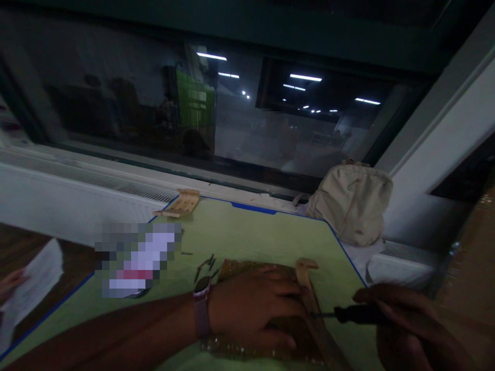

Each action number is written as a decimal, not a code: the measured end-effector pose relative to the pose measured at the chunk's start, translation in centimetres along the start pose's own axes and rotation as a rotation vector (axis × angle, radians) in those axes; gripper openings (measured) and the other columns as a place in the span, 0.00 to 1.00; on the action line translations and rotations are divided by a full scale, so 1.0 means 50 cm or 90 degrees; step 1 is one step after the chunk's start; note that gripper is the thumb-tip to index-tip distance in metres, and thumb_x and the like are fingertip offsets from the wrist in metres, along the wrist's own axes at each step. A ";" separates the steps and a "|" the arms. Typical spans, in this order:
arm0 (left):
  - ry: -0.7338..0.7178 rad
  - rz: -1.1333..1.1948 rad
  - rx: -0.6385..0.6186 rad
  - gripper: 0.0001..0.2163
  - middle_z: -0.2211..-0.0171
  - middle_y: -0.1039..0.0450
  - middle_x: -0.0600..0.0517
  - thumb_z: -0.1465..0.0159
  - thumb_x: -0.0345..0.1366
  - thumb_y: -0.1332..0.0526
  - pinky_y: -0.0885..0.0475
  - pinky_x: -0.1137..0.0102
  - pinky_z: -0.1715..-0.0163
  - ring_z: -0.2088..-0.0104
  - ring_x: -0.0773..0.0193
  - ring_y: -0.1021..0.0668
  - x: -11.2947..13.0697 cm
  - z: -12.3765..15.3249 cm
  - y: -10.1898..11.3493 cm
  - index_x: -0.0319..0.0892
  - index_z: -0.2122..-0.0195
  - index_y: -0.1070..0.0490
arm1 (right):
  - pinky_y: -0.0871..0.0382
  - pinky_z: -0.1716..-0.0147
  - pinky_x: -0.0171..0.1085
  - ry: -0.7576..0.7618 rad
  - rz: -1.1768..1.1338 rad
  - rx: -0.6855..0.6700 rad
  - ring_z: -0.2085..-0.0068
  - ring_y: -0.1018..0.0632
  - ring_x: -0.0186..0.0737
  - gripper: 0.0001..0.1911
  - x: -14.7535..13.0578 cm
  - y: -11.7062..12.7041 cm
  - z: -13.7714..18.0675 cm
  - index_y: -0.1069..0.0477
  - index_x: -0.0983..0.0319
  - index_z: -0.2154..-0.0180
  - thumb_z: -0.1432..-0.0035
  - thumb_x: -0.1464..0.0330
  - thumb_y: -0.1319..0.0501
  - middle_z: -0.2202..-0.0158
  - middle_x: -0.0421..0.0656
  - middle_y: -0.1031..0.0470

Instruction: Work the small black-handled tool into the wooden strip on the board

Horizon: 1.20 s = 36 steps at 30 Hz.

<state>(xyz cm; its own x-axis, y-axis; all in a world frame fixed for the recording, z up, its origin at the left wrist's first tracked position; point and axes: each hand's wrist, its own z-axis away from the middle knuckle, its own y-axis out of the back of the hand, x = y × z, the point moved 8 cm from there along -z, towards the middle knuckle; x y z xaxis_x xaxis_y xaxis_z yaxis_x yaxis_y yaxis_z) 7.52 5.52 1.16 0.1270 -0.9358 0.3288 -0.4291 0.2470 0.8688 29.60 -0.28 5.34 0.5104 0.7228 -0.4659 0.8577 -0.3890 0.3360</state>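
Note:
My left hand [259, 304], with a watch on its wrist, lies spread over a brown board [251, 265] that looks wrapped in clear plastic. Its fingertips reach a narrow wooden piece [307, 281] with a short bent top, standing along the board's right side. In my right hand [413, 324] is a screwdriver [361, 314] with a black handle, held level. The shaft points left, and its tip meets the wooden piece beside my left fingers. Whether a screw sits at the tip is too dark to tell. Several dark screws [207, 265] lie just beyond my left wrist.
The yellow-green table [247, 232] has a blue edge. Another wooden piece with holes [181, 202] rests at its far left corner. A blurred-out item [143, 263] lies on the left. A beige backpack [351, 203] stands by the window. At far left, another person's hand [11, 281] holds paper [38, 283].

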 end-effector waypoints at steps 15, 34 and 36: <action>-0.013 0.014 0.024 0.19 0.35 0.24 0.44 0.21 0.51 0.41 0.34 0.50 0.30 0.34 0.45 0.25 0.005 0.000 0.013 0.45 0.38 0.25 | 0.15 0.67 0.34 -0.042 -0.136 0.097 0.61 0.15 0.40 0.13 -0.002 -0.038 -0.024 0.20 0.55 0.51 0.36 0.73 0.27 0.61 0.44 0.18; -0.013 0.003 -0.009 0.20 0.33 0.26 0.41 0.23 0.50 0.35 0.34 0.51 0.29 0.32 0.45 0.25 0.000 0.001 0.002 0.42 0.38 0.25 | 0.12 0.66 0.41 -0.052 -0.039 0.014 0.59 0.12 0.48 0.08 -0.021 -0.046 -0.028 0.19 0.54 0.51 0.30 0.65 0.33 0.58 0.49 0.15; -0.020 0.008 -0.002 0.21 0.32 0.26 0.41 0.23 0.50 0.36 0.34 0.52 0.29 0.31 0.45 0.26 0.000 0.000 0.002 0.41 0.38 0.25 | 0.10 0.59 0.46 -0.090 -0.031 -0.011 0.55 0.11 0.51 0.09 -0.018 -0.052 -0.023 0.19 0.52 0.50 0.29 0.64 0.34 0.54 0.49 0.13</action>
<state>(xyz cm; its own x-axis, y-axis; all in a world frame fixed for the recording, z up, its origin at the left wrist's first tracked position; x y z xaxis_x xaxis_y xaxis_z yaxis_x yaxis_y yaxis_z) 7.48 5.55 1.25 0.0938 -0.9398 0.3285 -0.4274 0.2600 0.8659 26.85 0.75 5.85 0.4731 0.6529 -0.5915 0.8810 -0.3453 0.3234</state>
